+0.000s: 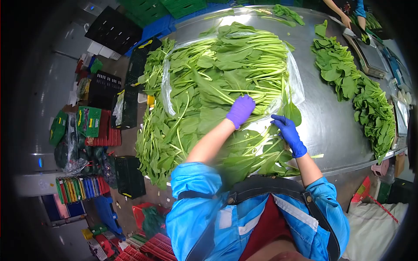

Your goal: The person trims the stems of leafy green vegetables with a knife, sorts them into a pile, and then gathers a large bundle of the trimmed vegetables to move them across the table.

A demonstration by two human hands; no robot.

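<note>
My left hand point(241, 111), in a purple glove, has its fingers closed around stems at the near edge of a big pile of leafy greens point(235, 61). The pile lies on a clear plastic sheet point(295, 80), stems mostly pointing right. My right hand point(287, 134), in a blue glove, is just right of the left one, beside an upright leaf point(291, 111). Its thumb and forefinger are stretched out and apart, and I see nothing held between them. Loose greens point(250, 152) lie below both hands, against the table's near edge.
The metal table point(322, 130) carries a row of bunched greens point(337, 65) along its right side, near a scale point(368, 54). At the top right, a co-worker's hand point(346, 21) is by the scale. Dark crates point(129, 174) and red crates point(152, 248) stand on the left.
</note>
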